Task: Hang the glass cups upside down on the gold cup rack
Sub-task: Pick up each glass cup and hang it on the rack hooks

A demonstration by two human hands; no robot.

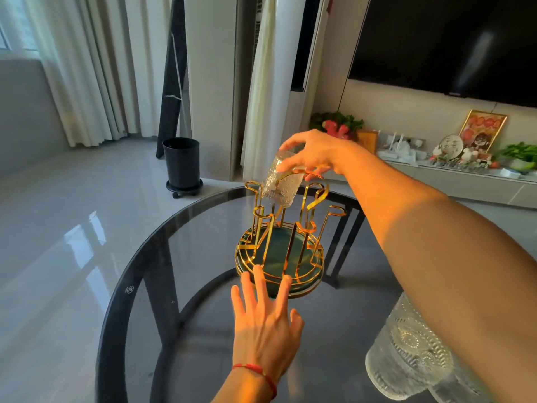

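The gold cup rack (308,216) stands on a round green base near the middle of the glass table (139,274). My right hand (313,154) grips a patterned glass cup (280,181) by its bottom, tilted mouth-down over one of the rack's far prongs. My left hand (266,318) lies flat with its fingers spread, the fingertips touching the near edge of the rack's base. Two more patterned glass cups (412,353) stand at the table's near right, partly hidden by my right forearm.
A black bin (182,162) on a wheeled stand sits on the floor beyond the table. A low cabinet (470,184) with plants and ornaments runs along the right wall under a dark screen (447,42). Curtains hang at the back left.
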